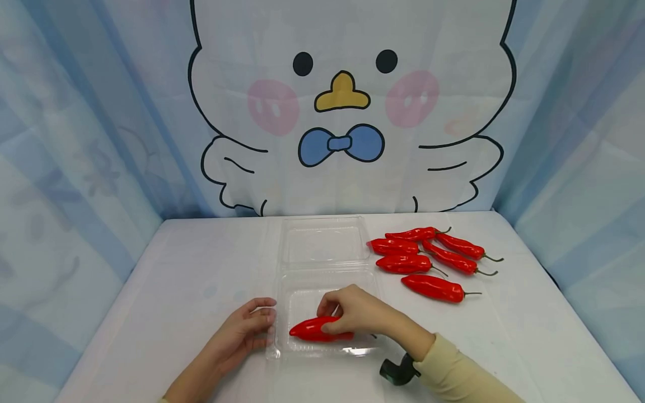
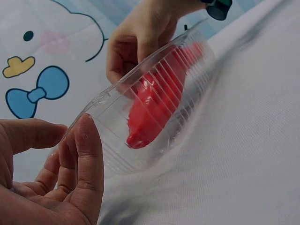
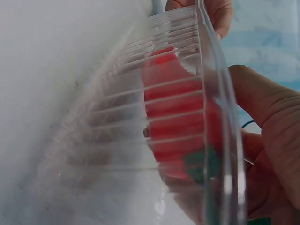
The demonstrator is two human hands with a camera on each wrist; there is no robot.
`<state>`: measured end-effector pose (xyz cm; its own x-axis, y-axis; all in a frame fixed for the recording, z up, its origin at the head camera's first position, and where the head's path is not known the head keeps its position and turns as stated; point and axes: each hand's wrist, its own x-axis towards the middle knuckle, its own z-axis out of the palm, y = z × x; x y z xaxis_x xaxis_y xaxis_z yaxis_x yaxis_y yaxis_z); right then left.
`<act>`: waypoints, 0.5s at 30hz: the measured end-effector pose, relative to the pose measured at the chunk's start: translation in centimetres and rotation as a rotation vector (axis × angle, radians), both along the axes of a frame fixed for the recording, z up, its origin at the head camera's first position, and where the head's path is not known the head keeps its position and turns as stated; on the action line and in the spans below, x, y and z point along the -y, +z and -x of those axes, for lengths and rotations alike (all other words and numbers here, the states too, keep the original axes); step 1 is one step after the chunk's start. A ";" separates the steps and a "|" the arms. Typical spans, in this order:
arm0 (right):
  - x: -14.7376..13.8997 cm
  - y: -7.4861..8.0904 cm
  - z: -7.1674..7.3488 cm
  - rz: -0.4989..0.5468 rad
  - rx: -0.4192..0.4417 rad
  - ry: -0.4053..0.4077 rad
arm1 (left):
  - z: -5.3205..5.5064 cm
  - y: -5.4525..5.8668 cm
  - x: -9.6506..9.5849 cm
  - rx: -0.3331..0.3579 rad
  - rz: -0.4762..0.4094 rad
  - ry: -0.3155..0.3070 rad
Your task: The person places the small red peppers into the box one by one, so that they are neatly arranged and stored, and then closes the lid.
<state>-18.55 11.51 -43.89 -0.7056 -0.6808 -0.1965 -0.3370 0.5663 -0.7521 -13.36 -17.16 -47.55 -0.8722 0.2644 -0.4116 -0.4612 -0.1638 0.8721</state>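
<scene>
A clear plastic clamshell box (image 1: 282, 313) lies unfolded on the white table. My left hand (image 1: 248, 330) is at its left side, pinching the rim between thumb and fingertips, as the left wrist view shows. Inside the near half, my right hand (image 1: 353, 310) grips a red chili pepper (image 1: 308, 329) from above, thumb on the near side. The pepper lies sideways, its tip to the left and its stem to the right. Through the ribbed wall, the left wrist view shows the same pepper (image 2: 152, 108). The right wrist view also shows the pepper (image 3: 173, 103) behind the ribs.
Several more red chili peppers (image 1: 434, 287) lie in a loose group right of the box, stems mostly to the right. The box's lid half (image 1: 322, 243) is laid back, away from me. A cartoon-printed curtain (image 1: 342, 184) hangs behind the table (image 1: 191, 280).
</scene>
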 end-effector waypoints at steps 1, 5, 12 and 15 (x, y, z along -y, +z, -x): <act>0.0 -0.1 0.0 0.000 -0.001 0.003 | 0.0 0.0 0.0 0.000 -0.001 0.002; 0.1 -0.2 0.0 0.001 -0.026 0.015 | 0.0 0.0 -0.1 -0.010 -0.006 0.004; 0.7 -0.5 -0.4 0.001 -0.061 0.032 | -0.1 0.0 -0.1 -0.011 0.014 0.010; 0.9 -0.5 -0.6 0.003 -0.072 0.030 | -0.2 0.0 0.0 -0.015 0.021 0.004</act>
<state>-17.90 10.65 -44.38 -0.6968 -0.7027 -0.1435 -0.4075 0.5525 -0.7271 -13.20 -17.17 -47.52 -0.8793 0.2528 -0.4037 -0.4474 -0.1474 0.8821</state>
